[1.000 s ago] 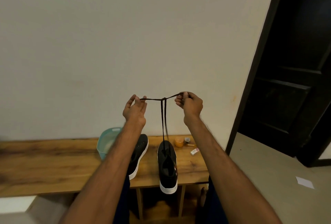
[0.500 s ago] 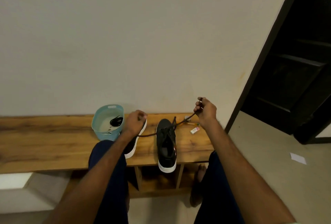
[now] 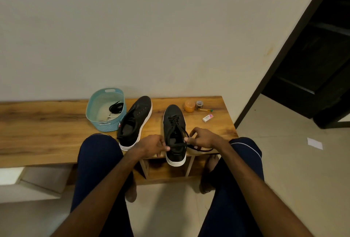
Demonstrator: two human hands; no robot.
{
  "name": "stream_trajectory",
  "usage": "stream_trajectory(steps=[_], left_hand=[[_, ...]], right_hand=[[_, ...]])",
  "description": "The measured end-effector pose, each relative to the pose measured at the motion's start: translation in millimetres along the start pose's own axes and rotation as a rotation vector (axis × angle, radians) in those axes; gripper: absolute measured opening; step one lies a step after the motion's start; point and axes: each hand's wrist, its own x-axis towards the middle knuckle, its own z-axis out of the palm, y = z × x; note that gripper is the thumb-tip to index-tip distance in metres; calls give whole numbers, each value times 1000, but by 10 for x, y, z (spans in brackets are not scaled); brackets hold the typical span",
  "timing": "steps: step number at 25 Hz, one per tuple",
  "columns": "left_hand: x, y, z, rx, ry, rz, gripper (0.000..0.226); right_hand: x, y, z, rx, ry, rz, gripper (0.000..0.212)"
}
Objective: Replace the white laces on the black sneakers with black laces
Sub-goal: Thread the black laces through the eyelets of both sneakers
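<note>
Two black sneakers with white soles stand on the wooden bench (image 3: 37,123). The right sneaker (image 3: 175,119) carries a black lace (image 3: 175,121) through its eyelets. My left hand (image 3: 151,144) pinches one end of that lace at the shoe's opening. My right hand (image 3: 203,137) pinches the other end, which trails as a loop (image 3: 200,149) toward the bench edge. The left sneaker (image 3: 135,121) has no lace in it. A teal basket (image 3: 94,117) behind it holds a coiled black lace (image 3: 115,107) and some white lace (image 3: 109,117).
An orange tape roll (image 3: 189,105), a small clear tape roll (image 3: 199,105), a pen-like stick (image 3: 205,110) and an eraser (image 3: 208,118) lie on the bench's right end. A dark doorway (image 3: 312,66) opens on the right. My knees flank the bench front.
My hands came down from high above the bench, where they held the lace ends stretched up, to the heel opening of the right sneaker. The view tilted downward.
</note>
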Motion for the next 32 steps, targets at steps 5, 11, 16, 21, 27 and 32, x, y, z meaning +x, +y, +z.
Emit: stream_trajectory(steps=[5,11,16,21,27,32], left_hand=[[-111,-76,-229,-68,258,94,15],[-163,-92,-514,-1320,583,-24,25],[-108,-221,-660,-2066,650,53,34],[91,-300,-582,-723,893,-46,29],[280,-222,-196,463,339,-46,53],[348,-95,-20,336,428,70,34]], right_hand=[[-75,84,-84,150,-288,-82,25],[-116,144,-348,662,94,-261,33],[-21,169,-492,1137,438,-135,31],[124,217,-520,1329,757,179,31],[233,301,-278,122,681,162,20],[314,-61,109,-30,330,-75,37]])
